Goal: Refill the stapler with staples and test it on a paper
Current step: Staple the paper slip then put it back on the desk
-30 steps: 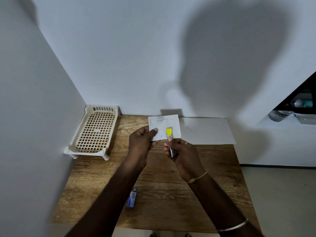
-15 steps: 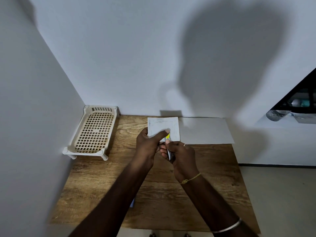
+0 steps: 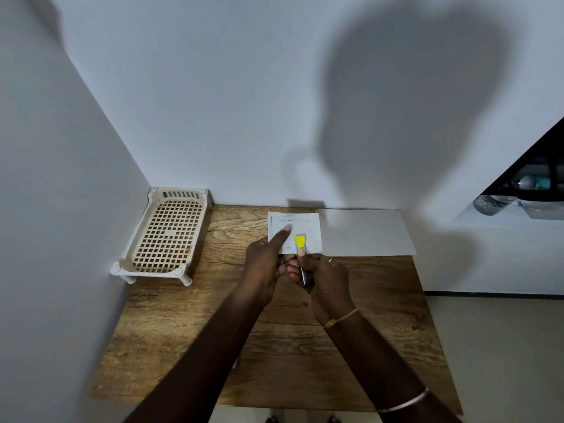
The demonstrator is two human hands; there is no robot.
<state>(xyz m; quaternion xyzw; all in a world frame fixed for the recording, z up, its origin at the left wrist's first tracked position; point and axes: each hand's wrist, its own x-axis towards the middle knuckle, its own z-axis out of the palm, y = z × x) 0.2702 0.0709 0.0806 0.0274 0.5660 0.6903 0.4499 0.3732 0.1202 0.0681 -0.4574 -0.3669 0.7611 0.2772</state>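
Since a moment ago the yellow-tipped metal stapler (image 3: 300, 248), gripped in the closed right hand (image 3: 323, 277), shows again over the thin, pen-marked paper slip (image 3: 294, 232) pinched by the left hand (image 3: 265, 264) above the grained wooden table (image 3: 274, 331), so testing seems underway.

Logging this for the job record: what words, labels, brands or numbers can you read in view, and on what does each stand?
Nothing can be read.
Small paper, held by the left hand: faint dark marks, too blurred to read.
Yellow-tipped stapler in the right hand: no label shows.
Large sheet on the table: looks blank.
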